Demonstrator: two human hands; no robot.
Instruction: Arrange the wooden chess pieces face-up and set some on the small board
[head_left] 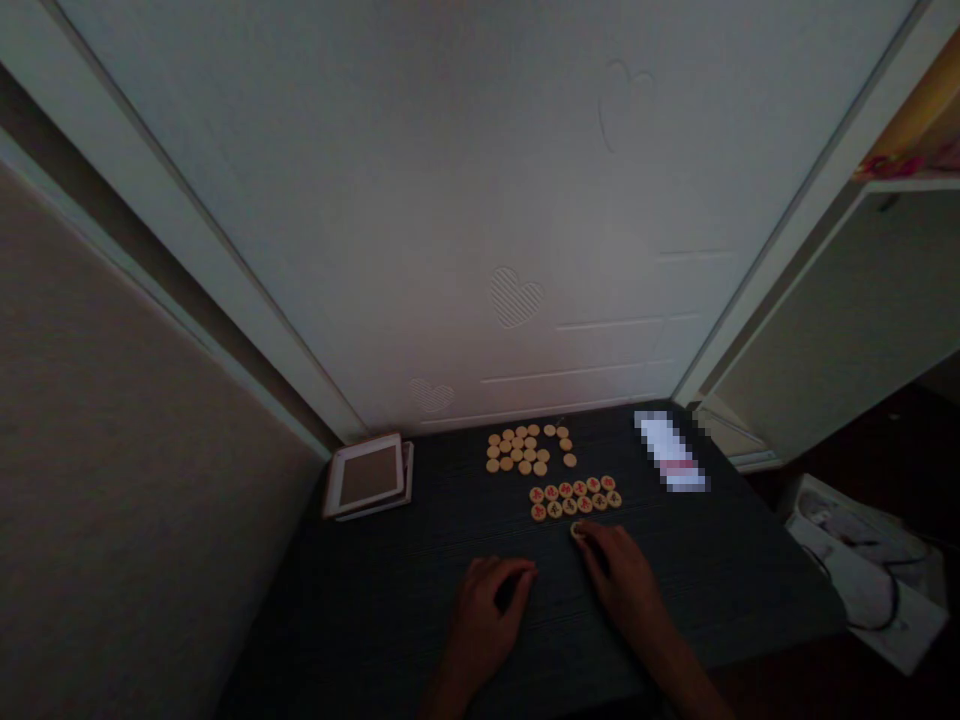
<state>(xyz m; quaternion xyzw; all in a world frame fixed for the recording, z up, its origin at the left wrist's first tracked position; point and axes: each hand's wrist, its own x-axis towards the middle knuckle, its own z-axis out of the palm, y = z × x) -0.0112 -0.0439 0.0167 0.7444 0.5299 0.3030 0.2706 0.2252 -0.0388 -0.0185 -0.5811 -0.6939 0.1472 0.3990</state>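
Observation:
Round wooden game discs lie on a dark table (390, 590). A far cluster of several plain-faced discs (525, 447) sits near the wall. Closer, two short rows of discs with red marks (576, 496) lie face up. My right hand (619, 575) rests on the table with its fingertips pinched round a single disc (577, 531) just in front of those rows. My left hand (487, 600) lies on the table beside it, fingers curled under, with nothing visible in them.
A white-framed tablet-like box (369, 476) lies at the table's far left. A blurred white packet (670, 452) lies at the far right. A white wall panel (480, 220) rises behind the table. A white bag with a cable (862, 575) lies on the floor to the right.

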